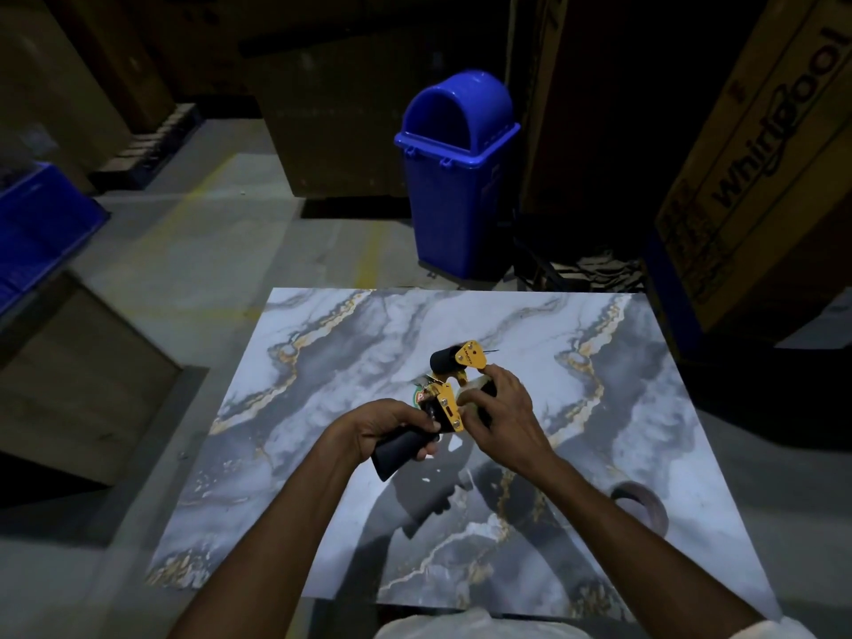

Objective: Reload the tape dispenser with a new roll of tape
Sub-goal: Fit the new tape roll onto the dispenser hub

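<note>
I hold a yellow and black tape dispenser (449, 398) above the marble-patterned table (350, 343). My left hand (392, 426) is closed around its black handle, which points down to the left. At the dispenser's right side my right hand (500, 408) grips something pale that shows between its fingers; I cannot tell whether this is the tape roll. The black roller and yellow front plate (461, 357) stick up past my fingers. A brownish ring (643, 505), seemingly a tape core or roll, lies on the table's right side.
A blue swing-lid bin (454, 177) stands on the floor beyond the table. A large Whirlpool carton (760, 154) leans at the right. A blue crate (37, 228) and cardboard boxes (83, 375) are at the left. The room is dim.
</note>
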